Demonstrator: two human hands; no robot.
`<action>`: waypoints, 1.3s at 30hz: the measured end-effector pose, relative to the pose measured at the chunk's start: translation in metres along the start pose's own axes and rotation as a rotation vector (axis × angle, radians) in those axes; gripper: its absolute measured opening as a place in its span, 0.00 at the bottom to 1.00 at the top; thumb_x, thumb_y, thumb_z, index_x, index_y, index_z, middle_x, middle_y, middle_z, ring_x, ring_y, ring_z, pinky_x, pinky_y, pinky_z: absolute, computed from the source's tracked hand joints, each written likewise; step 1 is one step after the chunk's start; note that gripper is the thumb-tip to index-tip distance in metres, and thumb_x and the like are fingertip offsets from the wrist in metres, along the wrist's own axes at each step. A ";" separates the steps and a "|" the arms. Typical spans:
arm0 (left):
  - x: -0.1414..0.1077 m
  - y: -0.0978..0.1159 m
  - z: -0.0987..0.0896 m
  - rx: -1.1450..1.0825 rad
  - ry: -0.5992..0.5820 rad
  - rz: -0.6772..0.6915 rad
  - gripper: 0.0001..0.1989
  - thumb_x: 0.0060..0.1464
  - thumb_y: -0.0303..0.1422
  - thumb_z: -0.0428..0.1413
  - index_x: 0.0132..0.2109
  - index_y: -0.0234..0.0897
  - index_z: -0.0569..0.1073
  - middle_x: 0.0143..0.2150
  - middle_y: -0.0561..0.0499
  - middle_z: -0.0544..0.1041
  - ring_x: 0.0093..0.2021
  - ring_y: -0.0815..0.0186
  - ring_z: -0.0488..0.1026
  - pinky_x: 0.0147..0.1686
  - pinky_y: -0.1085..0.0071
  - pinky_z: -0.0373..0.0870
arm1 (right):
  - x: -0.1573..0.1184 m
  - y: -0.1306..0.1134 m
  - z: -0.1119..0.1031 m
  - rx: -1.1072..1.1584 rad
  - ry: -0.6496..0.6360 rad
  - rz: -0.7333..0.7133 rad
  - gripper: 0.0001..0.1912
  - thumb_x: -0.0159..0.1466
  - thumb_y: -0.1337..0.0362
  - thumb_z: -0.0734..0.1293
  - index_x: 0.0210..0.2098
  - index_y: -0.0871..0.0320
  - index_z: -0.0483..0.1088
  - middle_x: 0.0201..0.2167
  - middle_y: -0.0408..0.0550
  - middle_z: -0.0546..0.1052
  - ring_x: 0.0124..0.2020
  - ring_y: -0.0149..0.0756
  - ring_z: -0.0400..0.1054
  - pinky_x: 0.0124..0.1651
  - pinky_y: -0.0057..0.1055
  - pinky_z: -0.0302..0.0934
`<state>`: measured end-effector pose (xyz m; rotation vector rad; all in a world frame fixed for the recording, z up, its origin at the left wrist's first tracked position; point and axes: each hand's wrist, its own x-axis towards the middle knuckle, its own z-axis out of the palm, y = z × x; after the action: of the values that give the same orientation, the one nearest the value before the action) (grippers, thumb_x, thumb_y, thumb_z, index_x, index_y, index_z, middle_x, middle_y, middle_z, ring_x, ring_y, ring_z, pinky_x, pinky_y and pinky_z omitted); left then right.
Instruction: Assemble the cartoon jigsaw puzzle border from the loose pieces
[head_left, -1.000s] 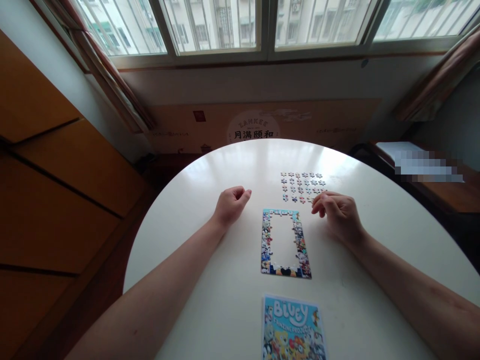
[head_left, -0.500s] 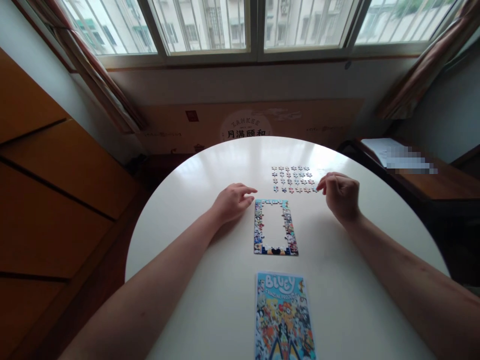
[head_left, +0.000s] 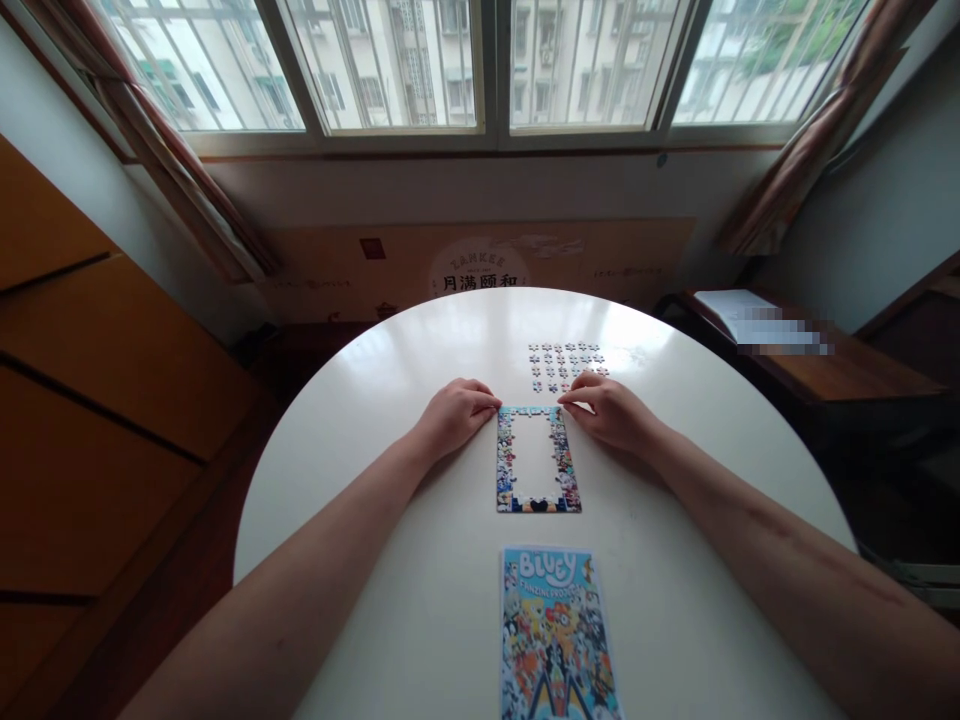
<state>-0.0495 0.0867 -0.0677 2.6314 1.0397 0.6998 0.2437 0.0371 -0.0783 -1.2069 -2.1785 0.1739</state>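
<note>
A rectangular jigsaw puzzle border [head_left: 505,455], with a bare middle, lies on the white round table [head_left: 420,600]. My left hand [head_left: 459,415] has its thumb and fingers pinched together at the border's far left corner. At the far right corner, my right hand [head_left: 611,408] is closed in a pinch; anything small between its fingertips is too tiny to make out. Just beyond this hand, several loose jigsaw pieces [head_left: 560,360] lie in rows, the nearest right ones partly hidden by it.
A colourful Bluey picture sheet [head_left: 555,640] lies nearer to me, below the border. Behind the table stand a printed panel [head_left: 322,255] and a barred window [head_left: 397,70]. To the right, papers [head_left: 724,312] rest on a brown side table [head_left: 870,370].
My right hand has moved left from the end of the rows of pieces to the border's far right corner. My left hand's fingers have closed at the far left corner. The view has shifted slightly.
</note>
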 end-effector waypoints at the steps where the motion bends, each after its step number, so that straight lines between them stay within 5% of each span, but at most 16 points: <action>1: 0.000 0.000 0.000 -0.001 0.002 -0.005 0.09 0.59 0.28 0.58 0.43 0.42 0.83 0.45 0.48 0.81 0.46 0.58 0.74 0.48 0.60 0.72 | 0.000 0.000 0.001 0.001 -0.006 0.001 0.12 0.66 0.65 0.65 0.40 0.53 0.81 0.40 0.50 0.77 0.37 0.38 0.72 0.41 0.36 0.68; 15: 0.000 0.000 -0.001 -0.063 0.002 -0.048 0.08 0.57 0.29 0.59 0.42 0.43 0.83 0.45 0.49 0.81 0.46 0.58 0.75 0.48 0.60 0.72 | 0.000 0.007 0.004 -0.005 -0.016 0.032 0.10 0.64 0.63 0.67 0.39 0.50 0.82 0.41 0.48 0.78 0.32 0.34 0.71 0.36 0.34 0.67; 21: 0.001 0.000 0.000 -0.188 0.097 -0.145 0.07 0.57 0.32 0.57 0.38 0.40 0.81 0.39 0.48 0.81 0.38 0.62 0.75 0.43 0.66 0.71 | -0.001 0.003 -0.004 0.027 0.120 0.045 0.11 0.66 0.61 0.66 0.39 0.53 0.81 0.36 0.49 0.78 0.29 0.35 0.68 0.35 0.35 0.65; 26: 0.002 -0.005 -0.001 -0.234 0.268 -0.269 0.11 0.59 0.37 0.53 0.35 0.38 0.77 0.33 0.50 0.79 0.32 0.64 0.72 0.37 0.69 0.68 | -0.002 0.008 -0.016 0.077 0.385 0.236 0.11 0.62 0.56 0.68 0.35 0.55 0.81 0.32 0.49 0.79 0.25 0.34 0.66 0.33 0.35 0.63; 31: 0.003 -0.008 -0.004 -0.244 0.408 -0.362 0.12 0.57 0.38 0.49 0.29 0.39 0.68 0.25 0.54 0.71 0.28 0.66 0.67 0.31 0.70 0.63 | -0.006 0.028 -0.025 0.138 0.624 0.446 0.27 0.67 0.44 0.59 0.26 0.57 0.75 0.22 0.48 0.76 0.24 0.37 0.67 0.31 0.34 0.61; 35: 0.004 -0.014 -0.003 -0.282 0.478 -0.472 0.16 0.58 0.40 0.45 0.23 0.41 0.58 0.19 0.55 0.60 0.23 0.67 0.61 0.24 0.71 0.57 | -0.010 0.046 -0.024 0.210 0.684 0.587 0.36 0.68 0.37 0.49 0.15 0.54 0.62 0.12 0.44 0.65 0.17 0.33 0.62 0.26 0.32 0.58; 39: 0.007 -0.020 0.000 -0.343 0.482 -0.577 0.20 0.59 0.45 0.43 0.22 0.41 0.58 0.17 0.54 0.61 0.21 0.67 0.60 0.21 0.71 0.55 | -0.010 0.057 -0.021 0.245 0.640 0.675 0.38 0.67 0.35 0.46 0.16 0.53 0.62 0.11 0.43 0.64 0.16 0.34 0.61 0.26 0.33 0.58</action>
<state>-0.0566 0.1065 -0.0729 1.7752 1.5425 1.2495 0.3008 0.0577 -0.0894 -1.5456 -1.1263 0.2770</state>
